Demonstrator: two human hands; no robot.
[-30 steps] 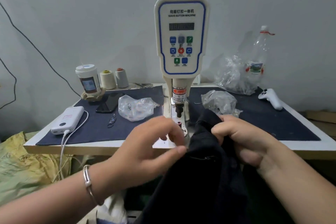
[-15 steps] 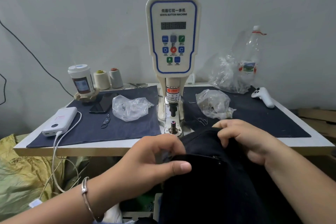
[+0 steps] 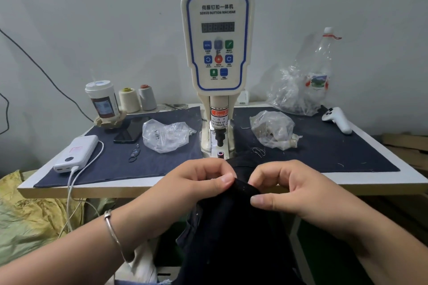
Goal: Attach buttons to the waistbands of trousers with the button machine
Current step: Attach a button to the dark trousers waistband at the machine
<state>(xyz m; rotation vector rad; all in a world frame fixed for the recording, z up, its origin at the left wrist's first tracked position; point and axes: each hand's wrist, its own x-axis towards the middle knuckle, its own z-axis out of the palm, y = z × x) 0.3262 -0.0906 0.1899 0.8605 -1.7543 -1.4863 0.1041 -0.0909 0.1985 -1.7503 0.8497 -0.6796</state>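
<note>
My left hand (image 3: pixel 196 183) and my right hand (image 3: pixel 291 190) each pinch the top edge of the dark navy cloth trousers (image 3: pixel 234 233), thumb against curled fingers, both grips clamped on the fabric; the trousers hang from the front edge of the white worktop (image 3: pixel 412 180), just before the cream servo button machine (image 3: pixel 217 53); a crumpled clear plastic bag of small metal parts (image 3: pixel 166 134) lies on the dark mat to the machine's left.

Left hand (image 3: pixel 196 183) and right hand (image 3: pixel 284 190) pinching dark trousers (image 3: pixel 234 233) just before the button machine (image 3: pixel 217 39), plastic bags either side of it
</note>
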